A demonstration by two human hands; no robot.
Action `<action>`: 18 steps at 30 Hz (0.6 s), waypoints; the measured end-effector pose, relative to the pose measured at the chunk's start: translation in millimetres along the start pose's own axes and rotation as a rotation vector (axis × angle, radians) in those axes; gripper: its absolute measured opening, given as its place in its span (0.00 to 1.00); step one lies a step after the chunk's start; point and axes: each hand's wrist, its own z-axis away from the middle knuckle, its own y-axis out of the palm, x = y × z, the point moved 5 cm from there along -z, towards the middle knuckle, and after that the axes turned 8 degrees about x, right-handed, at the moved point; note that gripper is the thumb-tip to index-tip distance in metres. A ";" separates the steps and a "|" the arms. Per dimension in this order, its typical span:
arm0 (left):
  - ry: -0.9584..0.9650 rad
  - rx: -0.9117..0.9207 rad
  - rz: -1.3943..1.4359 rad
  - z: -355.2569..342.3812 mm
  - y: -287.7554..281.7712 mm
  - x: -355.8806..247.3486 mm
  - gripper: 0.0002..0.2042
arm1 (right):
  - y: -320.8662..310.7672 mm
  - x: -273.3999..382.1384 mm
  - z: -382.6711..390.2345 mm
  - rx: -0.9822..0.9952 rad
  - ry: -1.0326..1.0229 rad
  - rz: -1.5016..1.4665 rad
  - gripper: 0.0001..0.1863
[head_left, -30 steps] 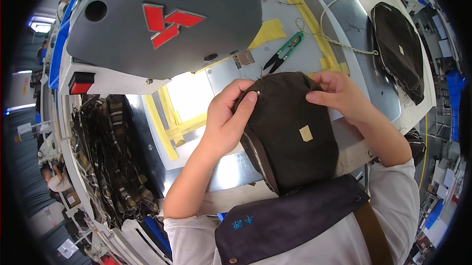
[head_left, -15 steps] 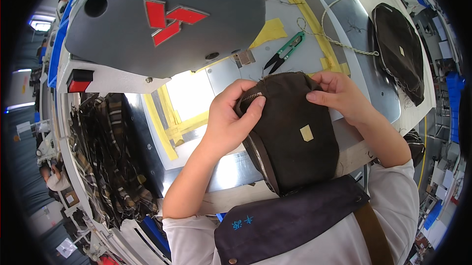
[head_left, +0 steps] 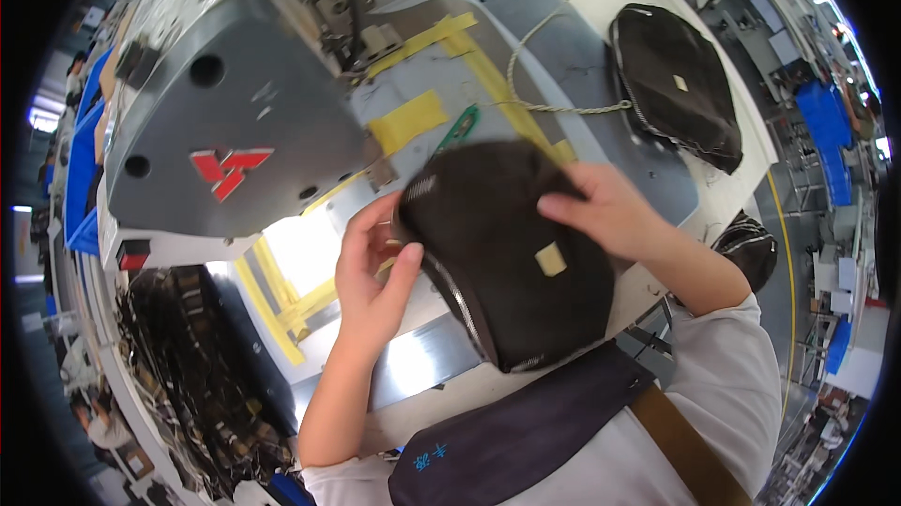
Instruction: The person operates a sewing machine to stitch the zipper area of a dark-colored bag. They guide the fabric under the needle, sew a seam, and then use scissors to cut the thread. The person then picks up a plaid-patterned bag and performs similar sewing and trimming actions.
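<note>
A dark brown fabric pouch hangs before me over the machine bed's front edge. A metal zipper runs down its left side, and a small pale yellow patch sits on its face. My right hand grips its upper right edge, thumb on the front and fingers behind. At the upper left edge is my left hand, thumb and fingers spread apart, fingertips beside or behind the fabric. Motion blurs the pouch's top. Behind it, green-handled thread snips lie on the bed, their blades hidden by the pouch.
A grey sewing machine head with a red emblem stands at left. Yellow tape marks the metal bed. Another dark pouch lies at right beside a pale cord. Dark plaid fabric pieces are heaped at lower left.
My view has swung, so the machine head and table sit differently. My left thumb has come off the pouch's top zipper end and the hand has spread; my right hand still grips the pouch.
</note>
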 end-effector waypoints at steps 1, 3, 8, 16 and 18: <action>-0.012 0.033 0.008 -1.5 1.5 -1.4 0.20 | -16.7 16.9 9.9 -0.126 0.023 -0.224 0.17; -0.046 0.089 0.002 -4.3 5.9 -1.0 0.20 | -68.7 33.6 24.5 -0.362 -0.184 -0.347 0.14; -0.137 0.165 0.001 -1.5 12.0 1.8 0.17 | -194.1 37.5 37.3 -0.579 -0.266 -0.267 0.18; -0.170 0.203 -0.114 3.7 12.2 -1.5 0.16 | -291.9 -74.1 34.0 -0.695 0.243 -0.176 0.15; -0.150 0.201 -0.183 4.5 10.4 -10.3 0.16 | -290.4 -74.8 38.0 -0.715 0.225 -0.127 0.14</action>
